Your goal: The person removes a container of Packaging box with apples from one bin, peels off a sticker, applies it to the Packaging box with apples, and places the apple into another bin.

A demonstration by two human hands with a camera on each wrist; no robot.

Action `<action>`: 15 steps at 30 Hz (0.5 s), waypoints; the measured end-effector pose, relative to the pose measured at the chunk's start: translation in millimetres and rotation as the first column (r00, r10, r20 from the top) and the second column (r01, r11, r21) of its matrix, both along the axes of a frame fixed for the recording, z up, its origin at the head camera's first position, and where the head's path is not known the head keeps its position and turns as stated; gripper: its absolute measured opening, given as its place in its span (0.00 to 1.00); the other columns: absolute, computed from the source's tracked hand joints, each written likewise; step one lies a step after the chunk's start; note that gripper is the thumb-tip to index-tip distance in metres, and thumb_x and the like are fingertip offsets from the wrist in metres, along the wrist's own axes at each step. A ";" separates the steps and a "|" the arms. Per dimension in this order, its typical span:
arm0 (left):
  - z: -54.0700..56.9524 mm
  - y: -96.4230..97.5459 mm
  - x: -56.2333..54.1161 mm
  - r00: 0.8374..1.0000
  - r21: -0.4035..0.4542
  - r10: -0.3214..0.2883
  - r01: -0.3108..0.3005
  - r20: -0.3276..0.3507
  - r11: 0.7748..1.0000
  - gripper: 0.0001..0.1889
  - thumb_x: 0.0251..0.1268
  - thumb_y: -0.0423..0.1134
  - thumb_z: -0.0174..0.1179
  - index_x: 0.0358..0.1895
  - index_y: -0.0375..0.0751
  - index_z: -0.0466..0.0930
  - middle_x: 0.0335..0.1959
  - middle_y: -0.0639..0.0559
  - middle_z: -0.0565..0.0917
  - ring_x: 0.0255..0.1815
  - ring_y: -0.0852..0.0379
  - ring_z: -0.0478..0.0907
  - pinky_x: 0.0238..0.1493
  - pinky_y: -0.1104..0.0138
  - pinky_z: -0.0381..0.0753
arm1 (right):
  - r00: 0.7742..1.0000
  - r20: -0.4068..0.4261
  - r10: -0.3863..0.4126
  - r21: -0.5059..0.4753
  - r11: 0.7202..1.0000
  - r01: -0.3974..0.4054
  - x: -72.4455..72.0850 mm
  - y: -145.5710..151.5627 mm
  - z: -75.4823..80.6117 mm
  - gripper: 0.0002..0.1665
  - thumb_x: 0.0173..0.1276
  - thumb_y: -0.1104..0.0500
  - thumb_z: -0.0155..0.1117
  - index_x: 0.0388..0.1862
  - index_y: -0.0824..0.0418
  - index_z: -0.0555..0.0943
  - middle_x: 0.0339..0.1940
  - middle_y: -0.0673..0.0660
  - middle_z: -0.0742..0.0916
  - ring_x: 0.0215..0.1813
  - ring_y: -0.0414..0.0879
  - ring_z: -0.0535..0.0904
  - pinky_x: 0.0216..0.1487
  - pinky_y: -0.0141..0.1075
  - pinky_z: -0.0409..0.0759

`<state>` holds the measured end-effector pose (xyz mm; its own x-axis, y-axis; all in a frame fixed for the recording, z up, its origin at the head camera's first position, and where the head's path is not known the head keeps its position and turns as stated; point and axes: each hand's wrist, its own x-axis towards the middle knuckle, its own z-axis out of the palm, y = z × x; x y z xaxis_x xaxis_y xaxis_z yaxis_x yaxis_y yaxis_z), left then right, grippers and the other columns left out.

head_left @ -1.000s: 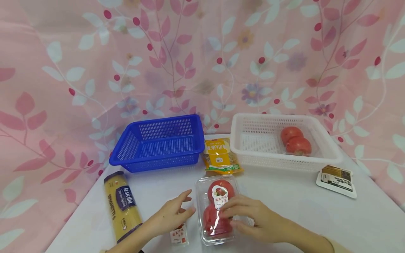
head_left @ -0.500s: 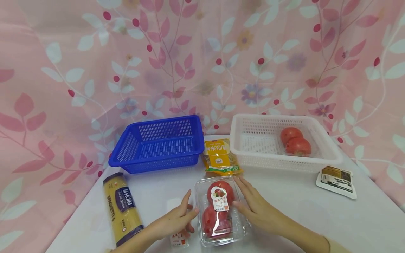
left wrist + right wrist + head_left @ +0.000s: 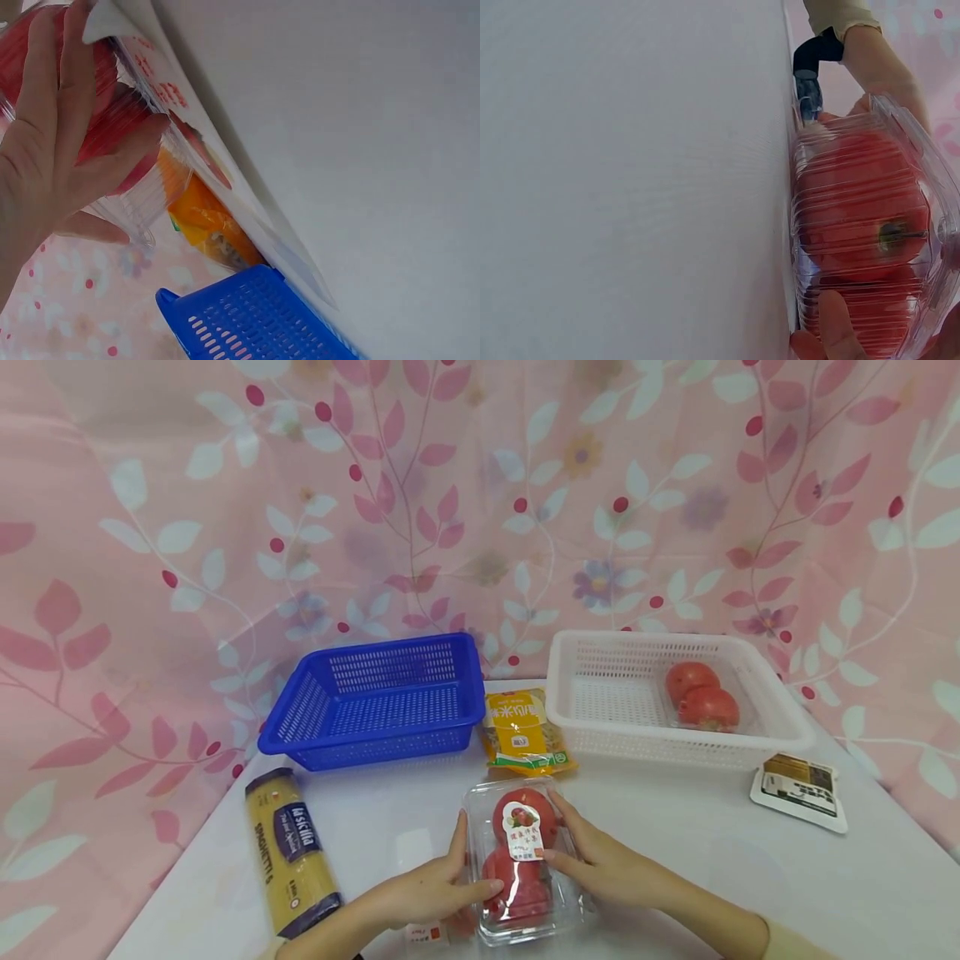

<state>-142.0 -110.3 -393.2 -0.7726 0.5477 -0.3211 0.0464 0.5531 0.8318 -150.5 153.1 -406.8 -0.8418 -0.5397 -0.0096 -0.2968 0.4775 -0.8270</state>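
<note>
A clear plastic box of red apples (image 3: 521,889), with a white printed label on its lid, lies at the front middle of the table. My left hand (image 3: 423,892) holds its left side, the thumb over the lid. On the right side my right hand (image 3: 611,864) grips the box, its thumb by the label. In the left wrist view, the left hand (image 3: 67,142) has its fingers along the ribbed plastic wall. The right wrist view shows the box (image 3: 862,202) from the side, with right-hand fingertips (image 3: 836,322) against it. A printed card (image 3: 427,935) lies partly under the left hand.
A blue basket (image 3: 382,752) stands behind on the left. The white basket (image 3: 637,739) at the right holds another clear box of red fruit (image 3: 693,689). Between them lies a yellow food packet (image 3: 525,735). A spaghetti pack (image 3: 292,856) is at left, a small white-and-gold pack (image 3: 798,792) at right.
The right hand has shifted from over the lid to the box's right side. The left hand has moved right, onto the box's left side. The box has barely moved.
</note>
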 end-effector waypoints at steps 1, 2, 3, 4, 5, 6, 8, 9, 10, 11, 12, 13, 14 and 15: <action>-0.2 0.7 -0.2 1.000 0.005 -0.001 0.001 -0.004 1.000 0.56 0.60 0.59 0.54 0.68 0.32 0.19 0.63 0.25 0.60 0.59 0.36 0.67 0.54 0.46 0.68 | 1.000 -0.006 0.002 0.001 1.000 -0.002 0.2 -0.2 0.2 0.48 0.68 0.44 0.53 0.74 0.58 0.38 0.69 0.66 0.60 0.68 0.63 0.56 0.59 0.60 0.60; -0.1 1.3 -0.3 1.000 0.004 -0.003 0.003 -0.012 1.000 0.56 0.60 0.59 0.55 0.68 0.32 0.19 0.63 0.25 0.60 0.62 0.35 0.63 0.56 0.45 0.65 | 1.000 -0.014 0.004 0.001 1.000 -0.004 0.5 -0.6 0.4 0.48 0.68 0.44 0.52 0.74 0.58 0.38 0.69 0.66 0.60 0.68 0.63 0.57 0.59 0.60 0.59; 0.1 1.9 -0.4 1.000 0.012 0.000 0.000 -0.010 1.000 0.57 0.59 0.59 0.55 0.68 0.32 0.19 0.63 0.26 0.61 0.62 0.35 0.63 0.56 0.45 0.65 | 1.000 -0.024 0.007 0.001 1.000 -0.007 0.7 -1.0 0.4 0.47 0.68 0.44 0.52 0.73 0.59 0.38 0.69 0.67 0.61 0.67 0.63 0.57 0.60 0.60 0.58; 0.4 2.5 -0.4 1.000 0.018 0.001 -0.001 -0.005 1.000 0.57 0.59 0.58 0.55 0.68 0.32 0.19 0.62 0.26 0.62 0.61 0.37 0.64 0.56 0.45 0.65 | 0.999 -0.033 0.010 0.001 1.000 -0.010 1.0 -1.3 0.5 0.47 0.68 0.45 0.52 0.73 0.59 0.38 0.68 0.67 0.61 0.67 0.63 0.57 0.60 0.60 0.58; 1.0 3.0 -0.3 1.000 0.021 0.002 -0.002 -0.001 1.000 0.57 0.59 0.58 0.55 0.68 0.31 0.19 0.62 0.26 0.63 0.60 0.38 0.66 0.55 0.46 0.66 | 0.999 -0.041 0.013 -0.002 1.000 -0.013 1.4 -1.7 0.7 0.47 0.68 0.45 0.52 0.73 0.59 0.38 0.68 0.68 0.62 0.67 0.63 0.58 0.60 0.60 0.58; 1.7 3.5 0.0 1.000 0.022 0.001 -0.001 0.002 1.000 0.57 0.59 0.58 0.56 0.68 0.31 0.19 0.61 0.27 0.65 0.58 0.40 0.68 0.55 0.46 0.67 | 0.999 -0.044 0.016 -0.008 1.000 -0.016 1.8 -2.1 0.9 0.47 0.69 0.45 0.52 0.73 0.60 0.38 0.67 0.68 0.63 0.67 0.63 0.58 0.59 0.61 0.58; 3.8 4.3 1.1 1.000 0.000 0.004 -0.004 -0.009 1.000 0.57 0.58 0.59 0.56 0.68 0.30 0.21 0.58 0.28 0.69 0.55 0.43 0.72 0.53 0.47 0.70 | 0.998 -0.055 0.019 -0.016 1.000 -0.020 2.4 -2.8 0.7 0.46 0.69 0.46 0.52 0.73 0.60 0.39 0.67 0.69 0.63 0.66 0.64 0.59 0.59 0.61 0.59; 4.7 4.6 1.5 1.000 -0.011 0.005 -0.005 -0.017 1.000 0.57 0.58 0.59 0.57 0.68 0.30 0.22 0.56 0.29 0.71 0.53 0.43 0.73 0.51 0.47 0.71 | 0.998 -0.056 0.021 -0.021 1.000 -0.022 2.5 -3.2 0.6 0.46 0.69 0.47 0.52 0.73 0.60 0.39 0.67 0.69 0.63 0.66 0.63 0.59 0.59 0.61 0.59; 5.7 4.9 1.9 1.000 -0.022 0.005 -0.005 -0.028 1.000 0.57 0.58 0.59 0.57 0.68 0.29 0.22 0.55 0.29 0.72 0.52 0.44 0.74 0.50 0.47 0.72 | 0.998 -0.058 0.020 -0.023 1.000 -0.021 2.7 -3.5 0.5 0.46 0.69 0.47 0.52 0.73 0.61 0.39 0.68 0.68 0.62 0.66 0.63 0.59 0.59 0.61 0.59; 6.8 5.2 2.1 0.999 -0.040 0.005 -0.007 -0.046 0.999 0.57 0.57 0.59 0.57 0.68 0.28 0.23 0.54 0.29 0.73 0.51 0.43 0.75 0.49 0.47 0.73 | 0.998 -0.060 0.018 -0.026 0.999 -0.019 2.7 -4.0 0.3 0.46 0.69 0.47 0.52 0.73 0.61 0.39 0.68 0.68 0.61 0.66 0.63 0.59 0.59 0.60 0.58; 7.7 5.5 2.1 0.998 -0.053 0.003 -0.006 -0.064 0.999 0.57 0.57 0.60 0.57 0.68 0.28 0.24 0.53 0.30 0.74 0.51 0.43 0.75 0.48 0.47 0.73 | 0.998 -0.061 0.014 -0.029 0.999 -0.016 2.7 -4.4 0.2 0.46 0.69 0.47 0.52 0.73 0.61 0.39 0.69 0.68 0.60 0.67 0.63 0.58 0.60 0.60 0.58; 8.5 5.7 2.1 0.997 -0.068 0.002 -0.008 -0.081 0.998 0.58 0.57 0.60 0.57 0.68 0.27 0.24 0.52 0.30 0.75 0.51 0.42 0.75 0.47 0.48 0.74 | 0.998 -0.062 0.009 -0.029 1.000 -0.011 2.8 -4.8 0.0 0.47 0.68 0.47 0.53 0.73 0.61 0.40 0.69 0.67 0.60 0.67 0.63 0.58 0.60 0.60 0.57; 9.1 6.0 1.8 0.996 -0.074 0.001 -0.008 -0.093 0.997 0.57 0.57 0.60 0.56 0.68 0.27 0.25 0.52 0.30 0.74 0.51 0.42 0.75 0.47 0.48 0.74 | 0.998 -0.062 0.004 -0.030 1.000 -0.006 2.8 -5.2 0.0 0.47 0.68 0.47 0.53 0.73 0.62 0.40 0.69 0.67 0.60 0.67 0.62 0.58 0.61 0.59 0.57; 9.5 6.2 1.6 0.995 -0.080 -0.001 -0.008 -0.103 0.997 0.58 0.57 0.61 0.56 0.68 0.27 0.25 0.52 0.29 0.74 0.51 0.42 0.75 0.46 0.48 0.75 | 0.998 -0.062 0.000 -0.030 1.000 -0.001 3.0 -5.5 0.3 0.47 0.68 0.47 0.53 0.73 0.62 0.40 0.69 0.67 0.60 0.67 0.62 0.58 0.61 0.59 0.57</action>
